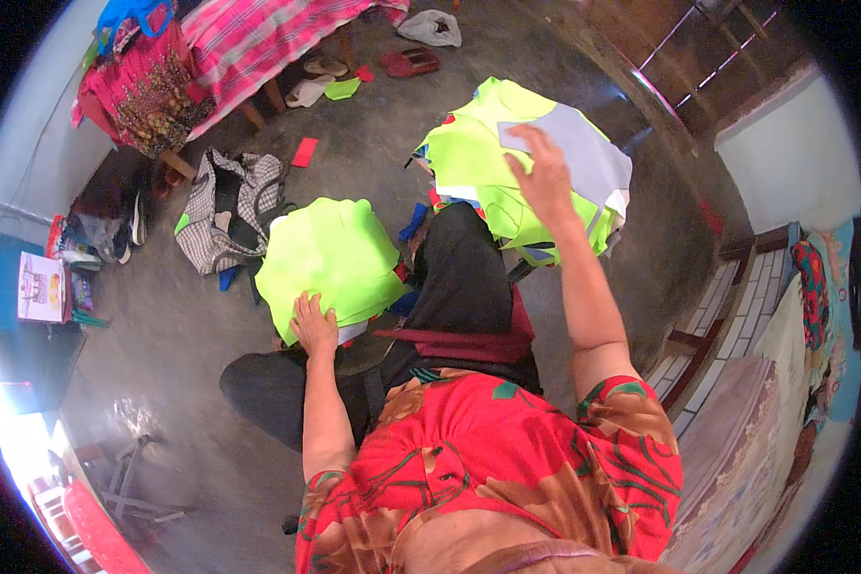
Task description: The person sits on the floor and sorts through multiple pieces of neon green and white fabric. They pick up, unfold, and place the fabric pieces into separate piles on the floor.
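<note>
Grey floor spans mid-frame. Fingers spread, the left hand touches the centre-left lime pile; the right hand is over the upper-right lime-and-grey pile.

- Black-and-white checked fabric bag, open, on the smooth grey floor
- Pink-and-white plaid cloth draped over wooden-legged furniture, upper left
- Crumpled white plastic bag near a flat dark-red object
- White picture sheet against a blue surface, far left

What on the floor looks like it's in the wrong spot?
A small red piece lies alone near the checked bag, and a yellow-green scrap sits by the shoes. They look odd, being apart from the two bright piles.
</note>
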Tool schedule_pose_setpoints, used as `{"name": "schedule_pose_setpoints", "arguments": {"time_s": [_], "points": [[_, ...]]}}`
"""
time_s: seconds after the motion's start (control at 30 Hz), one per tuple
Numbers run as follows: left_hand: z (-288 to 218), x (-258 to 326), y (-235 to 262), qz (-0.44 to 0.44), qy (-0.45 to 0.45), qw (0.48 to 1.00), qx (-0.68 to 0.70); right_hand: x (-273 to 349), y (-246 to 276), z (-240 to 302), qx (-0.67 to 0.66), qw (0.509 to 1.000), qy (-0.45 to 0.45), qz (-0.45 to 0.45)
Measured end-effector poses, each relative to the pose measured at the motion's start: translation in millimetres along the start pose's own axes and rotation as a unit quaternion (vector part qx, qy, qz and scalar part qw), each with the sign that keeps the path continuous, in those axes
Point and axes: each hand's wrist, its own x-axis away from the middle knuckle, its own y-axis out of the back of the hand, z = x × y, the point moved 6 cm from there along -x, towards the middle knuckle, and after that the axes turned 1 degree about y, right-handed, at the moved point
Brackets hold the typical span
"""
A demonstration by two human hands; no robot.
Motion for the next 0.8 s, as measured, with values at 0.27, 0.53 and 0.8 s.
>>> {"name": "schedule_pose_setpoints", "arguments": {"time_s": [0.27,0.53,0.8], "points": [[2,0,0,-0.006,-0.002,1.000,0.011,18,-22,-87,0.126,0.980,-0.079,0.129],[3,1,2,0.010,0.016,1.000,0.019,9,-21,-84,0.148,0.964,-0.193,0.106],[0,0,-1,0.005,0.010,1.000,0.013,18,-15,-110,0.110,0.970,-0.205,0.075]]}}
